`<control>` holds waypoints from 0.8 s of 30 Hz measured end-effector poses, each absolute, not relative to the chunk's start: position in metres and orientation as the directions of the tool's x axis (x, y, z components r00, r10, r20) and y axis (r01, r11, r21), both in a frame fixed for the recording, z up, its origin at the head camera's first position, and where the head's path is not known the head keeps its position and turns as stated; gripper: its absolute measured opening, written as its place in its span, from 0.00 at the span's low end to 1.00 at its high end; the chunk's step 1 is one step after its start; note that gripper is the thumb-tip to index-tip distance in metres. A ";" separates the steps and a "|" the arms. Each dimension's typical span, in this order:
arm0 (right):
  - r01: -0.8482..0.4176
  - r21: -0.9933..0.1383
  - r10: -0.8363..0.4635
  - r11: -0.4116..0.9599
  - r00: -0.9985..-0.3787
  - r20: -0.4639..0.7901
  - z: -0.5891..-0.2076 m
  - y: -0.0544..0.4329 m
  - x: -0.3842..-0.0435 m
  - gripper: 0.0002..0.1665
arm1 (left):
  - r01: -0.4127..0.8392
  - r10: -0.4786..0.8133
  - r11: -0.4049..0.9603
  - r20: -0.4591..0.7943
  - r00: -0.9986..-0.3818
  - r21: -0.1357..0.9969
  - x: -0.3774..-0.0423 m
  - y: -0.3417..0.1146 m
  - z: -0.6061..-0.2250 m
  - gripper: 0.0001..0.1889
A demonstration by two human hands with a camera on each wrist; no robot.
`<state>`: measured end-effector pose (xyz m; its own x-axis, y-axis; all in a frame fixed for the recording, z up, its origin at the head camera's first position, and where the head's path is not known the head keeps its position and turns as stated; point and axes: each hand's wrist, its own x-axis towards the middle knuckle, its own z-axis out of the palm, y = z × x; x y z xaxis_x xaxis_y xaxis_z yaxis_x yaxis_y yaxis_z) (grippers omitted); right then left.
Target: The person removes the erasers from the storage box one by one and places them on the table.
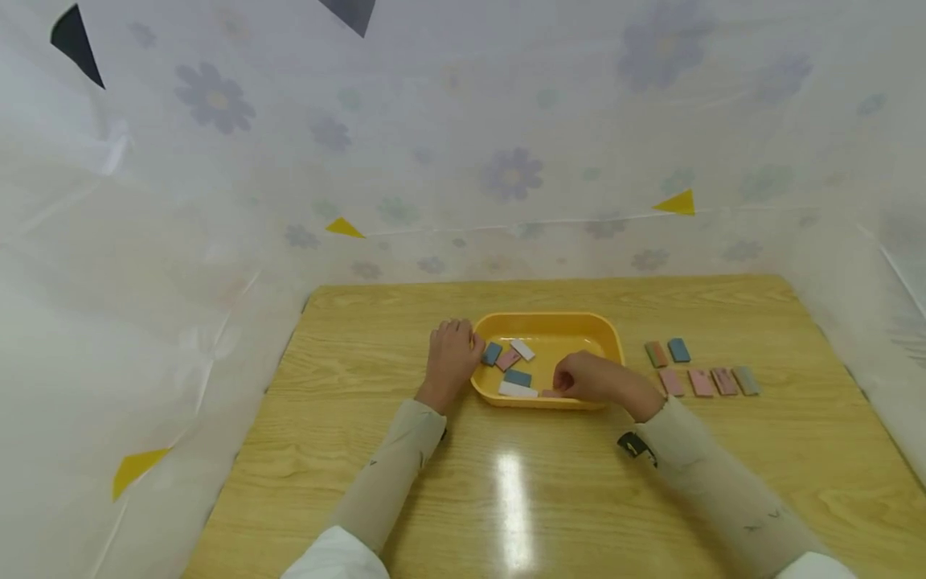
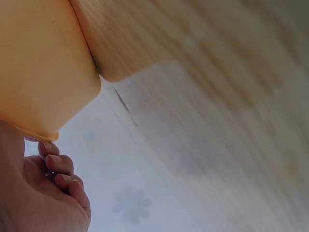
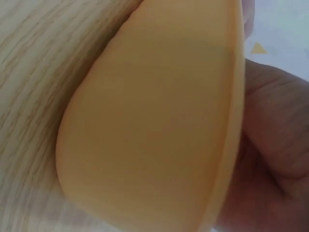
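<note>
On the table sits a yellow plastic tray (image 1: 547, 322) with several small flat blocks in it. My left hand (image 1: 452, 358) grips its left rim; in the left wrist view, bent fingers (image 2: 60, 164) show right at the rim's edge. Over the tray's near right side, my right hand (image 1: 587, 376) reaches in with fingers bent down beside a pink block (image 1: 552, 394). I cannot tell whether it pinches that block. Left of it lie a white block (image 1: 518, 389) and a blue block (image 1: 518, 377). The tray's wall (image 3: 149, 116) hides the right fingertips in the right wrist view.
Right of the tray, blocks lie in two rows: an orange-green block (image 1: 656, 355) and a blue one (image 1: 678, 350) behind, pink blocks (image 1: 700, 383) and a grey-green one (image 1: 746, 380) in front. Flower-patterned sheeting (image 1: 434, 161) rises around the wooden table (image 1: 325, 450).
</note>
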<state>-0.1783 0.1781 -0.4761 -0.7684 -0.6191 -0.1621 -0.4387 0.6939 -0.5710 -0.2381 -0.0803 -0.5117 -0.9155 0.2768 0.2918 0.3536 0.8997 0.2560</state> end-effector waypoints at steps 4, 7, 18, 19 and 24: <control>-0.421 -0.573 -0.612 0.703 -0.768 -0.186 -0.480 0.176 -0.180 0.02 | 0.345 0.273 0.904 0.280 -0.920 0.254 -0.238 -0.080 -0.511 0.12; -0.431 -0.569 -0.616 0.700 -0.768 -0.176 -0.483 0.175 -0.181 0.02 | 0.343 0.273 0.905 0.273 -0.922 0.252 -0.238 -0.080 -0.511 0.12; -0.397 -0.573 -0.602 0.717 -0.767 -0.222 -0.483 0.177 -0.183 0.03 | 0.351 0.275 0.904 0.297 -0.915 0.245 -0.238 -0.079 -0.510 0.12; -0.393 -0.576 -0.603 0.717 -0.765 -0.228 -0.484 0.178 -0.183 0.03 | 0.350 0.274 0.905 0.297 -0.915 0.243 -0.238 -0.079 -0.510 0.12; -0.378 -0.579 -0.600 0.722 -0.760 -0.251 -0.486 0.181 -0.183 0.02 | 0.348 0.270 0.903 0.296 -0.916 0.251 -0.237 -0.079 -0.510 0.11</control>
